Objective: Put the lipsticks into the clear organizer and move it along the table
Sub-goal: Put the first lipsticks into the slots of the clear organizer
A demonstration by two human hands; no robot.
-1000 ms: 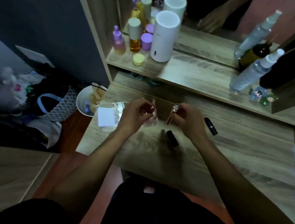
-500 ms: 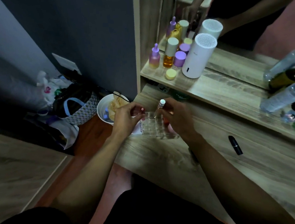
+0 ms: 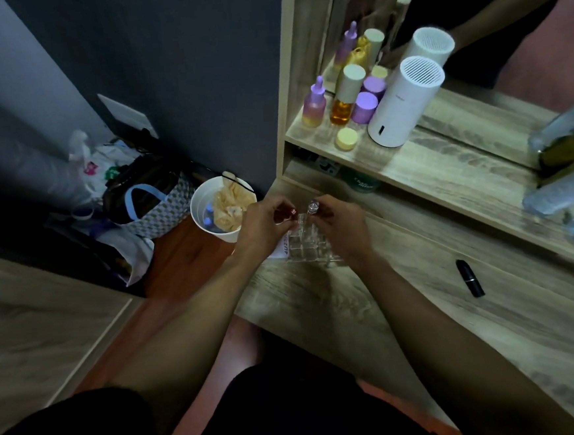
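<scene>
Head view: both hands over the clear organizer, one lipstick in each, loading under way

Clear organizer [image 3: 310, 246] sits on the wooden table [image 3: 442, 335] near its left end, at 12 o'clock from the person; judged rigid, light acrylic, slick-walled, likely to skid or tip when pushed, so best taken low on opposite side walls. Left hand [image 3: 262, 228] has fingertips pressed together, pinching a red-capped lipstick [image 3: 292, 212] at the organizer's 11 o'clock corner. Right hand [image 3: 343, 228] pinches a silver-topped lipstick [image 3: 312, 207] by its barrel, tilted, just above the back cells; whether it touches the rim cannot be told. Both tubes judged small, hard, smooth, easily dropped. A black lipstick [image 3: 470, 277] lies flat at 3 o'clock, well apart, untouched
</scene>
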